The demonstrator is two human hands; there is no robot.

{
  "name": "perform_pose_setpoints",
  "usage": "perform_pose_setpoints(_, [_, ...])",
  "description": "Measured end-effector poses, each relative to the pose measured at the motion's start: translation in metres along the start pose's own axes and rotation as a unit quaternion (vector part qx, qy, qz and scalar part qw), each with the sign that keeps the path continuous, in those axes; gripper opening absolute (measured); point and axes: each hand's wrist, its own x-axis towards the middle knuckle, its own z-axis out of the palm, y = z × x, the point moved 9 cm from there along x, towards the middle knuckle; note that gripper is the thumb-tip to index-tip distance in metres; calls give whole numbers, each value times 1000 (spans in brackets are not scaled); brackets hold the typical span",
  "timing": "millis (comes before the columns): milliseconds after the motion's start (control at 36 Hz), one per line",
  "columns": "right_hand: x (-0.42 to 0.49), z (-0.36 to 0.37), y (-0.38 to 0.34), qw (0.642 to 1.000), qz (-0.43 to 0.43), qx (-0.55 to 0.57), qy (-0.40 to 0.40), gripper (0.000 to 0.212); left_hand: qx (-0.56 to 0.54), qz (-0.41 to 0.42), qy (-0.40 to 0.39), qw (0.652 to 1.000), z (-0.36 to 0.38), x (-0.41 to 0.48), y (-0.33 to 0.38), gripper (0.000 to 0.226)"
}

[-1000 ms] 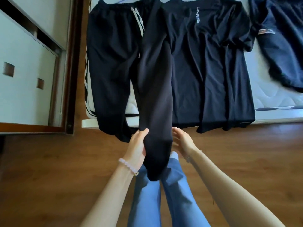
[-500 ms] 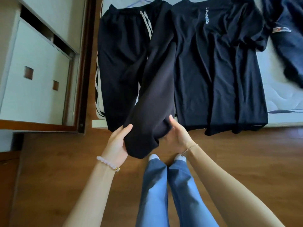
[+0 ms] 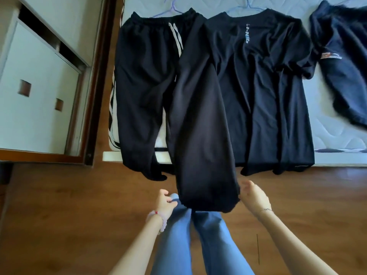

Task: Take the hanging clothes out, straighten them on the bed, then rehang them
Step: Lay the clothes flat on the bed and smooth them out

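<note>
Sweatpants [image 3: 149, 86] were laid on the bed [image 3: 337, 135], one leg hung past its edge. Soft, limp cloth was judged best pinched at the cuff [image 3: 208, 201], flanked by left hand [image 3: 165, 203] and right hand [image 3: 254, 197], both relaxed, empty.

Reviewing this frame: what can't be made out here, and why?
Head view:
- At right, the dark garment is cut off by the frame edge and motion-blurred, so its type is unclear.
- Of the hangers, only the hooks show. The rest lies under the trousers and T-shirt.
- The chest print is too small and blurred to read.
- Blur hides whether the left hand pinches the trouser cuff. The right hand is open beside it.
</note>
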Motion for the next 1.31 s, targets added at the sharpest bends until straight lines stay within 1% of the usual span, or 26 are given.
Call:
perform_pose_setpoints(56, [-1, -3, -8, 1000, 11, 21, 13, 24, 43, 4, 7, 999, -10, 10, -2, 39])
perform_pose_setpoints(111, [-2, -2, -27, 999, -10, 34, 16, 17, 79, 30, 37, 996, -32, 17, 5, 23])
perform_pose_setpoints(139, [-4, 2, -39, 999, -24, 40, 9, 18, 86, 45, 55, 994, -45, 20, 11, 19])
perform_pose_setpoints(250, [-4, 25, -99, 994, -67, 77, -26, 28, 46, 52, 150, 986, -111, 30, 28, 14])
perform_pose_setpoints(333, [1, 49, -152, 980, -72, 174, -63, 25, 6, 66, 201, 977, -160, 44, 46, 24])
perform_pose_setpoints(417, [11, 78, -202, 962, -71, 246, -91, 24, 8, 84, 207, 975, -197, 73, 66, 36])
perform_pose_setpoints(472, [17, 96, -234, 953, -71, 278, -101, 33, -16, 86, 173, 981, -210, 94, 78, 41])
perform_pose_setpoints(556, [24, 118, -267, 938, -39, 330, -100, 42, -38, 94, 89, 991, -211, 125, 95, 18])
perform_pose_setpoints(583, [25, 126, -276, 932, -20, 348, -102, 44, -29, 92, 62, 993, -209, 134, 99, 20])
perform_pose_setpoints(667, [29, 143, -295, 917, 20, 388, -87, 41, -39, 65, 6, 997, -205, 158, 101, 47])
perform_pose_setpoints(722, [33, 144, -304, 925, 24, 374, -52, 23, -55, 27, -25, 998, -202, 165, 101, 63])
perform_pose_setpoints(750, [35, 143, -307, 931, 23, 363, -37, 13, -94, 5, -61, 994, -197, 167, 100, 70])
perform_pose_setpoints(778, [35, 142, -309, 932, 21, 361, -29, 9, -157, -21, -115, 981, -188, 166, 100, 75])
perform_pose_setpoints(806, [35, 141, -311, 930, 20, 365, -27, 15, -241, -49, -174, 954, -178, 163, 100, 75])
perform_pose_setpoints(833, [34, 141, -311, 927, 18, 374, -32, 18, -315, -77, -210, 922, -173, 157, 102, 70])
perform_pose_setpoints(861, [32, 141, -312, 921, 13, 388, -42, 21, -378, -97, -226, 893, -170, 154, 104, 66])
perform_pose_setpoints(917, [24, 143, -315, 902, 1, 424, -84, 21, -430, -112, -233, 865, -171, 157, 103, 61])
perform_pose_setpoints(972, [17, 146, -317, 885, 1, 449, -125, 17, -451, -135, -237, 850, -172, 155, 106, 59])
perform_pose_setpoints(1028, [12, 146, -315, 875, 1, 463, -140, 13, -459, -149, -233, 845, -170, 149, 113, 55])
perform_pose_setpoints(1056, [9, 144, -316, 871, 1, 470, -143, 14, -452, -136, -231, 851, -170, 149, 118, 49])
perform_pose_setpoints(1083, [5, 143, -319, 867, 3, 476, -148, 24, -445, -125, -228, 857, -169, 147, 122, 42])
perform_pose_setpoints(1139, [4, 145, -320, 860, 13, 480, -170, 61, -437, -114, -226, 863, -168, 142, 126, 39])
perform_pose_setpoints(1167, [2, 146, -322, 855, 14, 487, -181, 63, -430, -115, -223, 867, -170, 141, 125, 42])
perform_pose_setpoints(1222, [1, 149, -325, 833, 20, 516, -200, 28, -431, -114, -251, 859, -166, 139, 128, 51])
perform_pose_setpoints(1250, [3, 151, -323, 821, 29, 535, -198, 20, -441, -113, -268, 849, -164, 137, 131, 53])
perform_pose_setpoints(1306, [6, 144, -319, 797, 29, 574, -186, 21, -445, -103, -276, 845, -167, 136, 132, 54])
